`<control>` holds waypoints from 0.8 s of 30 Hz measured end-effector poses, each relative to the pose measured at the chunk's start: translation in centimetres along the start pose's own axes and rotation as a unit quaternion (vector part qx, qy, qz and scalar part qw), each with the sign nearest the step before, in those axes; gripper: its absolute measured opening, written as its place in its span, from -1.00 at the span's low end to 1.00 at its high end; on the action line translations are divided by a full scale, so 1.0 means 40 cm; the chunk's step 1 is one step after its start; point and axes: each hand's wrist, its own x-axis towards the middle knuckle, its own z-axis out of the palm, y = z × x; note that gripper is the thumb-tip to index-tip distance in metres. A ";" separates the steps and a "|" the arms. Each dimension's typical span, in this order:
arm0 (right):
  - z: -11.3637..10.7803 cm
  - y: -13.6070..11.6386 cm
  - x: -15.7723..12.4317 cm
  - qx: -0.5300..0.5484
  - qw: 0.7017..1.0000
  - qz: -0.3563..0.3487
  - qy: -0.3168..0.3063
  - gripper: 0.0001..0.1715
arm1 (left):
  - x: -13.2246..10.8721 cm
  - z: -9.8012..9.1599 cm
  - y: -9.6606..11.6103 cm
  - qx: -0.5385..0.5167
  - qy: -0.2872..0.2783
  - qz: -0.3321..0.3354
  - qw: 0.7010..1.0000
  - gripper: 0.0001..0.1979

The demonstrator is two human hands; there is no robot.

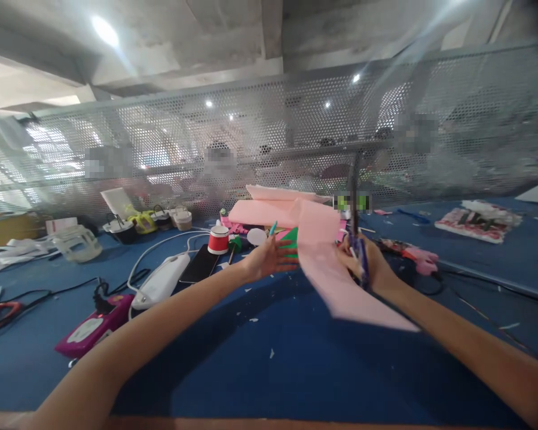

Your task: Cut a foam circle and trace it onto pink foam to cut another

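My right hand [376, 266] is wrapped round the blue-purple handles of a pair of scissors [354, 185], whose dark blades point upward and are blurred. A long pink sheet [319, 245] curves down in front of it, its lower end hanging toward the right forearm. Whether the right fingers also pinch the sheet is unclear. My left hand [266, 260] has its fingers stretched out, tips at the sheet's left edge. A green piece [290, 239] shows behind those fingers, and a small teal tip [273, 228] is by the thumb.
Left of my hands lie a red-and-white spool [218, 240], a black phone [200, 264], a white power strip [161, 280] and a magenta box [94, 325] with cables. Orange-handled scissors [0, 316] are far left. A perforated metal screen [260, 131] stands behind the blue table [251, 370].
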 end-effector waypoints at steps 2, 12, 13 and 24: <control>0.016 -0.015 -0.021 -0.086 0.996 -0.022 0.003 -0.74 | 0.022 0.001 0.001 -0.044 0.029 -0.003 0.999 -0.39; 0.035 -0.023 -0.044 0.038 0.991 0.039 -0.126 -0.61 | 0.076 -0.064 0.032 0.030 0.127 0.121 0.984 -0.28; 0.028 -0.023 -0.041 0.077 0.986 0.055 -0.137 -0.57 | 0.069 -0.068 0.039 0.039 0.112 0.131 0.984 -0.19; -0.021 0.028 0.001 0.221 0.937 0.163 -0.217 -0.39 | 0.015 -0.083 0.111 0.115 0.070 0.153 0.979 0.03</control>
